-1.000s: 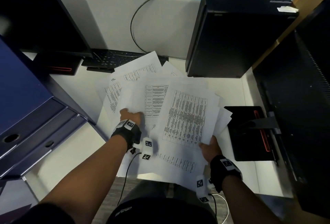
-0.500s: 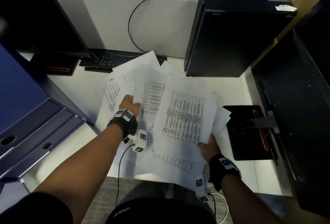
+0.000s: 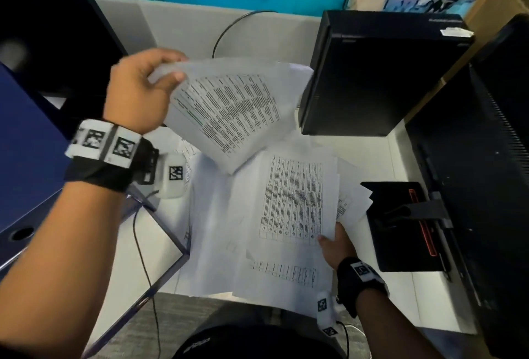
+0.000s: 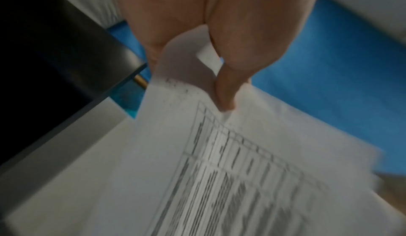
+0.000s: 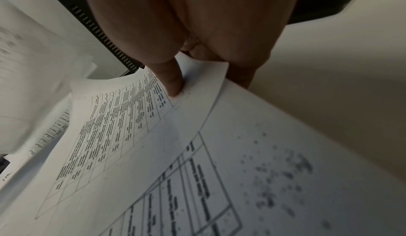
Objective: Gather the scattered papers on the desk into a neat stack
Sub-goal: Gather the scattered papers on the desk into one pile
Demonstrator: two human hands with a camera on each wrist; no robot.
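Several printed sheets lie overlapping on the white desk. My left hand is raised above the desk and pinches the corner of a bundle of lifted sheets, which hang tilted toward the middle; the thumb presses on top. My right hand grips the lower right corner of the top table-printed sheet of the pile on the desk, thumb on top and fingers underneath. More sheets spread out under it.
A black computer tower stands at the back right. A monitor stand base and a dark monitor are at the right. Blue drawers sit at the left, another monitor at the back left, a cable behind.
My left hand has lifted from the pile, raising a bundle of sheets up and to the back left. My right hand stays at the pile's lower right corner.
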